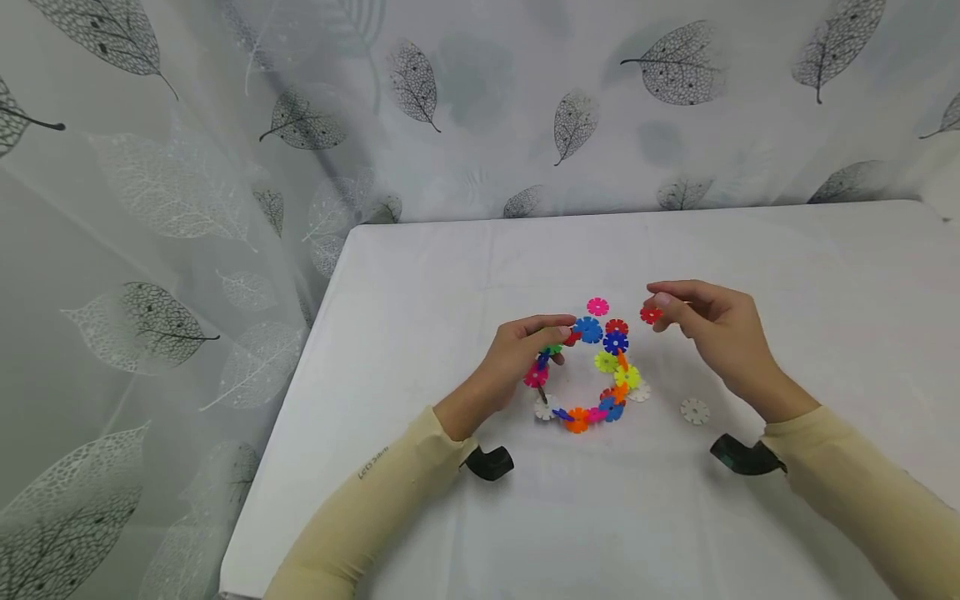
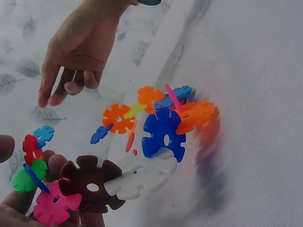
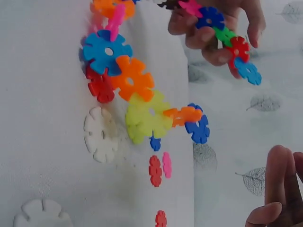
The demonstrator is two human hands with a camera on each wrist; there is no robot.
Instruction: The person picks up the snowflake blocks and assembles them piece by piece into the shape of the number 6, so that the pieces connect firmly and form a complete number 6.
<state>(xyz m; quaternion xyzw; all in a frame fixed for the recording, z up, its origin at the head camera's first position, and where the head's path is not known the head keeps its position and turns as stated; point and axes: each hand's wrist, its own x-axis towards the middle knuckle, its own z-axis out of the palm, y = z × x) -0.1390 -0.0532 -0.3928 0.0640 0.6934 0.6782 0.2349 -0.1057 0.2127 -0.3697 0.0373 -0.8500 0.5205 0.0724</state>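
1. A chain of plastic discs [image 1: 578,422] was seen bent into an unclosed ring, each disc thin, round and smooth, with a notched, petal-like rim and a small central hole.
2. The discs were joined edge to edge by their slots, many set crosswise to the next; a brown disc [image 2: 90,174] was joined to a pink disc [image 2: 49,208] on one side and a white one on the other.
3. The chain was held near its light-blue end disc [image 3: 249,72] by the curled thumb and fingers of the left hand [image 1: 516,350]; green, red and pink discs were seen close against those fingers.
4. The other end, a dark-blue disc [image 3: 197,126], was left just apart from the light-blue one in the head view.
5. The right hand [image 1: 723,337] was raised to the right of the ring, its fingers loosely bent and gripping nothing.
6. A loose red disc [image 3: 161,219] was seen on the table (in the head view it was framed by the right thumb and forefinger).
7. A loose white disc [image 1: 687,412] was laid flat below the right hand, on a finely woven white tablecloth [image 1: 420,292].
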